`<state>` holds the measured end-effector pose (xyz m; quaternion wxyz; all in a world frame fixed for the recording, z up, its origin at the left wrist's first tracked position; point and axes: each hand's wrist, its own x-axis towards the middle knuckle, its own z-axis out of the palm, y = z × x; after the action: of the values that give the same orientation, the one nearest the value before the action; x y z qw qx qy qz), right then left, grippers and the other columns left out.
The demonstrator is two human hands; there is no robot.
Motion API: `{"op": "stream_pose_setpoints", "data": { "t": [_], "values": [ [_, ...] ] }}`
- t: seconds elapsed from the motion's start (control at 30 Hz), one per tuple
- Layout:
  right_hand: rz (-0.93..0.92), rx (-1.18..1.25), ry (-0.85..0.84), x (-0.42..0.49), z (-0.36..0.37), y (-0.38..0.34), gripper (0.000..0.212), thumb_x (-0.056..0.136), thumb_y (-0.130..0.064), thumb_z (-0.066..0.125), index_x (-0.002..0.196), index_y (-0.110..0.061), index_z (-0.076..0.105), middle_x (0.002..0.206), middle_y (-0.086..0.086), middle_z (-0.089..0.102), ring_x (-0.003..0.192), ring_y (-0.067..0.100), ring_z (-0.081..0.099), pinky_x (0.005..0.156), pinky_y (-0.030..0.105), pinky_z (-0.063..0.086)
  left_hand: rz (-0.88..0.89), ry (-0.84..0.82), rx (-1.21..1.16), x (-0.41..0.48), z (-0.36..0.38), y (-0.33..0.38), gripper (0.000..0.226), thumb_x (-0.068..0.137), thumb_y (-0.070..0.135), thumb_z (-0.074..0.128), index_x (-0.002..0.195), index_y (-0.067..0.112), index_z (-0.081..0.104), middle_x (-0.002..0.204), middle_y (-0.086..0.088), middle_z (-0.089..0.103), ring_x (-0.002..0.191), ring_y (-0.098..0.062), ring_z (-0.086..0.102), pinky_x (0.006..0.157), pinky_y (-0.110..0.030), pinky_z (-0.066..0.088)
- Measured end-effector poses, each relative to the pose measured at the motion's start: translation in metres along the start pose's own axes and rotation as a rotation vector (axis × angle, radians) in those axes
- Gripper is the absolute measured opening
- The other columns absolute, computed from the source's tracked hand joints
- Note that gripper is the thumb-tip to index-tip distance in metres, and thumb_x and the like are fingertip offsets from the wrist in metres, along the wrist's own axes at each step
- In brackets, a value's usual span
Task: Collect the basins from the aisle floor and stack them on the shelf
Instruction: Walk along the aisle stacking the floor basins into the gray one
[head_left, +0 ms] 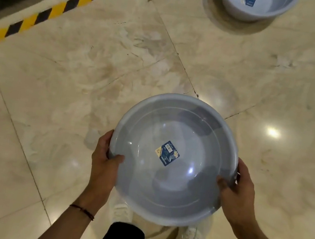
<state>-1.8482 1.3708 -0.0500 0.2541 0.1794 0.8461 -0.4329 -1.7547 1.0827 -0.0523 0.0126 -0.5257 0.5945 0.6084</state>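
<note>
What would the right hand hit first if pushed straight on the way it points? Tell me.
The right hand already grips the held basin at its rim, fingers aimed inward, so it would press into that basin's wall at once. The floor basin lies far off that line.

Both forearms are extended forward; the left hand [105, 159] and right hand [239, 190] are clamped on opposite rim sides of the basin [165, 186].
</note>
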Motion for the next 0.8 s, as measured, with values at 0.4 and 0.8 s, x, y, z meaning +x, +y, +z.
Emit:
{"op": "stream_pose_setpoints", "data": {
  "t": [0.4,0.8],
  "values": [
    [-0.026,-0.051,-0.006,0.039,0.044,0.059,0.071,0.086,0.007,0.065,0.147,-0.025,0.046,0.129,-0.007,0.057,0.114,0.021,0.055,0.087,0.039,0.052,0.016,-0.040,-0.021,0.050,0.016,-0.067,0.078,0.080,-0.020,0.052,0.138,0.032,0.057,0.125,0.013,0.068,0.106,-0.006,0.067,0.074,-0.019,0.059],
    [-0.026,-0.084,0.034,0.055,0.072,0.074,0.074,0.079,0.004,0.071,0.142,-0.026,0.045,0.127,-0.007,0.046,0.121,0.026,0.048,0.093,0.047,0.053,0.101,-0.068,-0.019,0.071,0.016,-0.086,0.082,0.078,-0.025,0.047,0.146,0.022,0.050,0.137,0.003,0.061,0.118,-0.012,0.062,0.090,-0.028,0.058]
  ]
}}
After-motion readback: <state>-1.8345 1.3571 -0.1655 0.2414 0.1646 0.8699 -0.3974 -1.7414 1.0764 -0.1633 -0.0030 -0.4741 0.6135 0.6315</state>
